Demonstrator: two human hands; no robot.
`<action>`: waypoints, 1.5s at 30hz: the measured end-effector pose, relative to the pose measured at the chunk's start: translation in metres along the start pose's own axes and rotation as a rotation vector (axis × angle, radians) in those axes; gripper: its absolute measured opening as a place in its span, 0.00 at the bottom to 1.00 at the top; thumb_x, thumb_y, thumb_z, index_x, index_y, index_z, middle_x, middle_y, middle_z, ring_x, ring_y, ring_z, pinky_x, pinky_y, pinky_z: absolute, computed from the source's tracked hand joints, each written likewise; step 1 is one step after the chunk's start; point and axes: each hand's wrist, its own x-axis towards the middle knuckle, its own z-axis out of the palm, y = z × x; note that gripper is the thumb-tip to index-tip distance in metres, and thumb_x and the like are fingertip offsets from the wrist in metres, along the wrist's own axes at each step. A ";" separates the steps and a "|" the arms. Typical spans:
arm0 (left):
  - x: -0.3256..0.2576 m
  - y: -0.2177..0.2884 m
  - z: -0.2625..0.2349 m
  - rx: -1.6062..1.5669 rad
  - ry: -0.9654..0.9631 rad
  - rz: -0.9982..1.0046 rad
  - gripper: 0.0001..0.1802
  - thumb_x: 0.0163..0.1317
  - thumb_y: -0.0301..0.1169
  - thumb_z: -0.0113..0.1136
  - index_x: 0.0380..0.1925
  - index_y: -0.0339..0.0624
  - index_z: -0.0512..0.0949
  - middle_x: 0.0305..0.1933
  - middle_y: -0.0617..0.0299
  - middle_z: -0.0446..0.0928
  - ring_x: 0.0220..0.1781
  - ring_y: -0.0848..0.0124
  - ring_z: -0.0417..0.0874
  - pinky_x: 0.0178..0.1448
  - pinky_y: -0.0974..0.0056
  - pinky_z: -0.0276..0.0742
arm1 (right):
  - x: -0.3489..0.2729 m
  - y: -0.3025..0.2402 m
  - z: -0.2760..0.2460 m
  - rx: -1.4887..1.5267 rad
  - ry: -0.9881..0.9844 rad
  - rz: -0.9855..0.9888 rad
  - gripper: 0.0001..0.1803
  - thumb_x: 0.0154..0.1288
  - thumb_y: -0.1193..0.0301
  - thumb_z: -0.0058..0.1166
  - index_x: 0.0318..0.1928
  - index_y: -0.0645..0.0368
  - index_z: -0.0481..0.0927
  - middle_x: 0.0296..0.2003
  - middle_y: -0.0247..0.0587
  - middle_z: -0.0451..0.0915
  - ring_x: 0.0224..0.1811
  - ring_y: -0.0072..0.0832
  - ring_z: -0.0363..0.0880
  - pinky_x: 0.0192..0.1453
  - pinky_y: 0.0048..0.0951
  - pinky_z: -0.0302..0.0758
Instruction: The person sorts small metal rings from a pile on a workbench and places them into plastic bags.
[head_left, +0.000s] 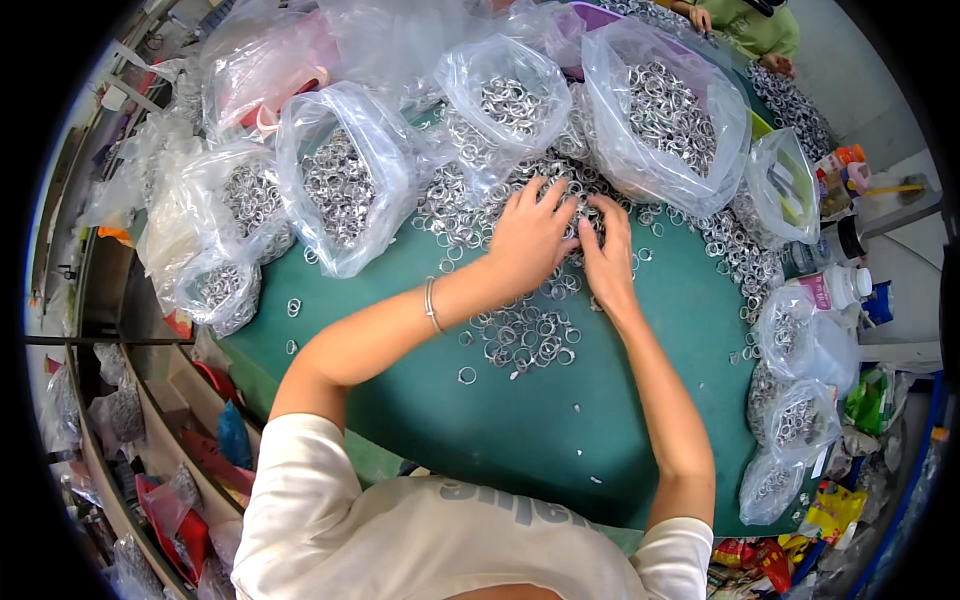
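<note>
A pile of silver metal rings (470,205) lies on the green table in front of me. My left hand (535,235), with a bangle on its wrist, rests over the pile's near edge, its fingers spread and reaching into the rings. Close beside it, my right hand (609,255) touches the same pile, fingers extended and thumb apart. I make out no ring held in either hand, though the fingertips are partly lost among the rings. Nearer to me, below my hands, a smaller group of loose rings (530,338) is scattered on the table.
Open clear plastic bags full of rings, such as one at the left (340,190) and one at the right (665,125), ring the green table (480,425). Bottles (840,287) and smaller bags (797,420) line the right edge. Another person's hand (700,20) shows at the far right.
</note>
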 end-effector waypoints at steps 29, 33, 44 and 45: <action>-0.069 0.012 -0.011 0.044 -0.078 -0.177 0.32 0.60 0.46 0.58 0.60 0.40 0.66 0.66 0.45 0.59 0.71 0.42 0.51 0.69 0.36 0.50 | 0.001 0.008 -0.015 -0.240 -0.336 -0.191 0.34 0.56 0.54 0.61 0.61 0.54 0.70 0.65 0.47 0.62 0.68 0.47 0.57 0.69 0.43 0.57; -0.077 0.025 -0.015 -0.136 -0.109 -0.109 0.28 0.63 0.42 0.56 0.59 0.40 0.68 0.66 0.46 0.59 0.71 0.41 0.51 0.69 0.35 0.50 | -0.017 -0.008 -0.031 -0.125 -0.549 -0.165 0.34 0.56 0.54 0.62 0.61 0.55 0.70 0.66 0.47 0.62 0.69 0.47 0.57 0.70 0.44 0.56; -0.121 0.036 -0.053 -0.122 -0.294 0.187 0.46 0.47 0.52 0.67 0.65 0.49 0.62 0.73 0.51 0.50 0.74 0.41 0.45 0.69 0.31 0.45 | -0.108 -0.046 -0.080 -0.360 -0.500 -0.269 0.45 0.47 0.54 0.68 0.66 0.52 0.64 0.68 0.41 0.60 0.72 0.50 0.49 0.72 0.55 0.49; -0.126 0.035 -0.048 -0.088 -0.334 0.222 0.47 0.46 0.53 0.67 0.66 0.50 0.62 0.73 0.51 0.50 0.74 0.40 0.45 0.68 0.30 0.45 | -0.113 -0.050 -0.077 -0.413 -0.512 -0.296 0.46 0.47 0.54 0.68 0.66 0.51 0.64 0.68 0.41 0.59 0.72 0.51 0.48 0.72 0.56 0.49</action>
